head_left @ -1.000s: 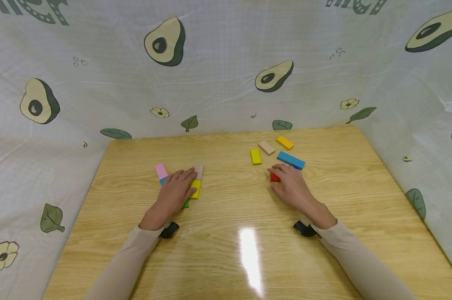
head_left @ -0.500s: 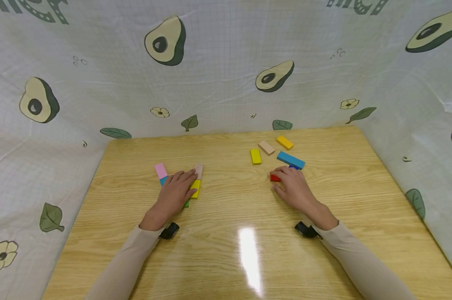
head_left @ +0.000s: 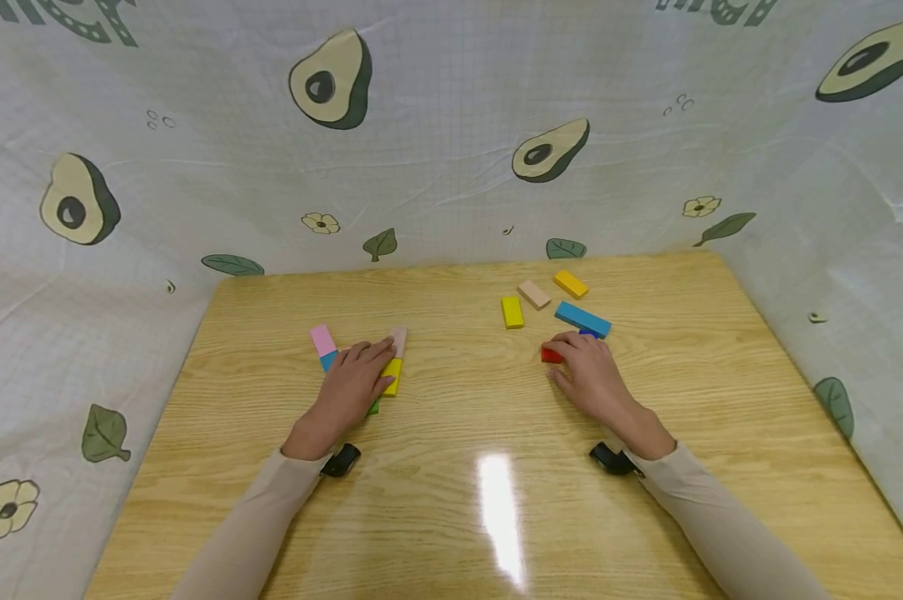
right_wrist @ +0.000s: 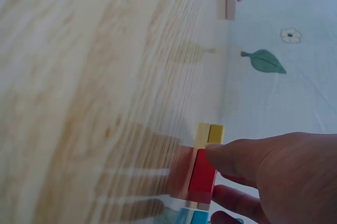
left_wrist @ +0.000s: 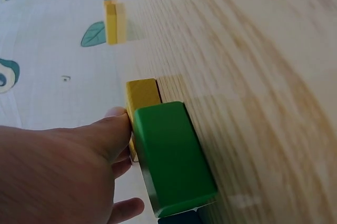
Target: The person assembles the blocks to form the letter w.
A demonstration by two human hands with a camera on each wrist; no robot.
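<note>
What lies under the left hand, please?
A blue block, a pale block, a yellow block and a green block show partly around the left hand; anything else beneath is hidden from above.

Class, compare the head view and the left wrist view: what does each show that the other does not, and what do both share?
Only the head view shows the right hand and the pink block. Only the left wrist view shows most of the green block; the head view shows just a corner. Both show the left hand, the yellow block it touches, the tabletop and the patterned cloth.

Wood-grain table (head_left: 421, 517); pale avocado-print cloth (head_left: 436, 83) behind.
</note>
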